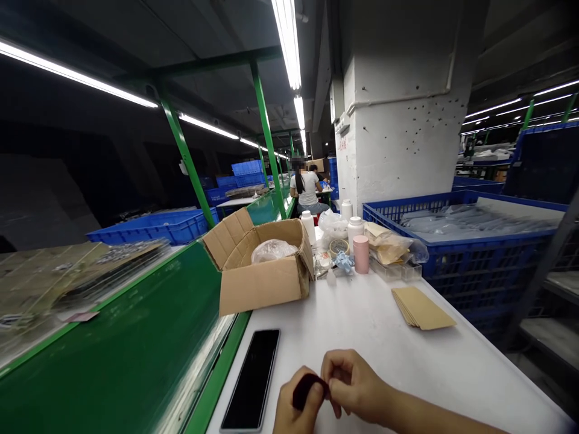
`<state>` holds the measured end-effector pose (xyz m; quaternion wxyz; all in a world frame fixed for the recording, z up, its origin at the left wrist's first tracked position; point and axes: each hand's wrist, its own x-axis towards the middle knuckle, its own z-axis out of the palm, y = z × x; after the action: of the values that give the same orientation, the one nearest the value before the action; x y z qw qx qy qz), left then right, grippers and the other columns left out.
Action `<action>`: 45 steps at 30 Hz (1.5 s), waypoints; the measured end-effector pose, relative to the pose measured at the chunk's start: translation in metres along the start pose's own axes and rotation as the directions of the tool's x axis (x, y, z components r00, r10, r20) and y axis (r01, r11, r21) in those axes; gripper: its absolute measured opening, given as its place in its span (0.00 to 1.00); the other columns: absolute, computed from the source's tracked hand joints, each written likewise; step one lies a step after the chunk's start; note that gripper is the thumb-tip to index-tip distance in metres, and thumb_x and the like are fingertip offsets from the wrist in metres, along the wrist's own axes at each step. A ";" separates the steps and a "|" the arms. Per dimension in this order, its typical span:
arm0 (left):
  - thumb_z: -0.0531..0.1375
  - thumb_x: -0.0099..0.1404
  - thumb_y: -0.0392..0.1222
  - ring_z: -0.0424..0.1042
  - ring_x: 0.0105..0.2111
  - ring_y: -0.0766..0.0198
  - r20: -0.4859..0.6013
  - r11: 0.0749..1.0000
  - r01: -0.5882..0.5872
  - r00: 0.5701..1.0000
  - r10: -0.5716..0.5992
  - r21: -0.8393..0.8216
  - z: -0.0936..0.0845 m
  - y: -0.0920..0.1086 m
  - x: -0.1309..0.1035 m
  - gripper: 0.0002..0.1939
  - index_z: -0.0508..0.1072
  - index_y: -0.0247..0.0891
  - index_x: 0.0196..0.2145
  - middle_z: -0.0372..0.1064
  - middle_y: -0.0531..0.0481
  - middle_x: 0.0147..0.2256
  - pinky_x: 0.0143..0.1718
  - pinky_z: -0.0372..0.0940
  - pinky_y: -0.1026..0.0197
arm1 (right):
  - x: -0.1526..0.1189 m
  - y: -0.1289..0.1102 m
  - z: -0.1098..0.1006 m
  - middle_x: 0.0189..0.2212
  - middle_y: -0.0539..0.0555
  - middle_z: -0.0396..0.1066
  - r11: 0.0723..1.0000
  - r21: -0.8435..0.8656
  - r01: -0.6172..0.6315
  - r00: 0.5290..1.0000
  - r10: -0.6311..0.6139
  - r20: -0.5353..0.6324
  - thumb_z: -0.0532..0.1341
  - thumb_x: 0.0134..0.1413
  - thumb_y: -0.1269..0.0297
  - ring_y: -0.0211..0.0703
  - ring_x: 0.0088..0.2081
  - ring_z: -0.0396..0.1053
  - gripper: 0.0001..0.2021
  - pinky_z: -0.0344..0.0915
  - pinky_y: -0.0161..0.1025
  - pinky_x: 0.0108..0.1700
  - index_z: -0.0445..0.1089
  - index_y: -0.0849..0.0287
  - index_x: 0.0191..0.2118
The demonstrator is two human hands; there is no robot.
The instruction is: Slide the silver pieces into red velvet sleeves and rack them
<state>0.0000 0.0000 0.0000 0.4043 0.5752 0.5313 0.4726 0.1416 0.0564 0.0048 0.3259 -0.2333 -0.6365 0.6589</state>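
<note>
Tube lights (harsh white ones) glare above a green conveyor (149,337) beside a pitted white pillar (402,144).

Around the tabletop (362,319): one phone (251,381) at seven o'clock, one cardboard box (262,288) at ten, three white bottles (355,229) and one pink container (360,254) near twelve, one brown paper stack (423,308) at two.

Black phone (252,381) on white table (375,337); open carton (260,283) near green conveyor (136,337).
</note>
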 end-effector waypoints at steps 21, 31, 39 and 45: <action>0.55 0.60 0.48 0.59 0.24 0.74 0.037 0.980 -0.030 0.999 0.038 -0.195 0.002 0.007 0.001 0.15 0.65 0.32 0.26 0.63 0.52 0.23 0.27 0.55 0.71 | 0.001 -0.005 -0.013 0.19 0.48 0.62 0.959 0.268 -0.088 0.988 0.050 0.145 0.58 0.44 0.70 0.32 0.20 0.61 0.02 0.56 0.28 0.19 0.64 0.62 0.26; 0.57 0.56 0.53 0.59 0.25 0.73 -0.044 1.000 -0.017 0.999 0.017 -0.011 0.000 0.002 0.000 0.18 0.66 0.31 0.25 0.61 0.52 0.23 0.29 0.55 0.70 | -0.002 -0.015 -0.012 0.22 0.48 0.61 0.980 0.192 -0.050 0.996 0.034 0.086 0.57 0.41 0.75 0.33 0.22 0.62 0.02 0.56 0.29 0.19 0.65 0.63 0.25; 0.58 0.54 0.55 0.57 0.23 0.73 -0.066 0.999 0.003 0.998 0.000 0.039 0.001 0.003 -0.001 0.20 0.65 0.32 0.23 0.59 0.53 0.21 0.26 0.54 0.69 | -0.006 -0.018 -0.009 0.27 0.50 0.62 0.999 0.039 0.005 0.999 -0.007 0.048 0.56 0.41 0.75 0.32 0.22 0.62 0.02 0.55 0.28 0.17 0.64 0.63 0.23; 0.58 0.54 0.55 0.57 0.23 0.73 -0.069 0.998 0.010 0.998 -0.006 0.064 0.001 0.003 0.000 0.20 0.64 0.32 0.23 0.59 0.52 0.21 0.26 0.54 0.70 | -0.005 -0.016 -0.010 0.26 0.50 0.62 0.998 0.044 0.041 0.998 -0.043 0.053 0.57 0.42 0.76 0.30 0.22 0.61 0.03 0.56 0.28 0.18 0.63 0.64 0.23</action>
<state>0.0015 -0.0002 0.0031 0.3691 0.5691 0.5620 0.4733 0.1540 0.0594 0.0194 0.3274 -0.1952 -0.6356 0.6713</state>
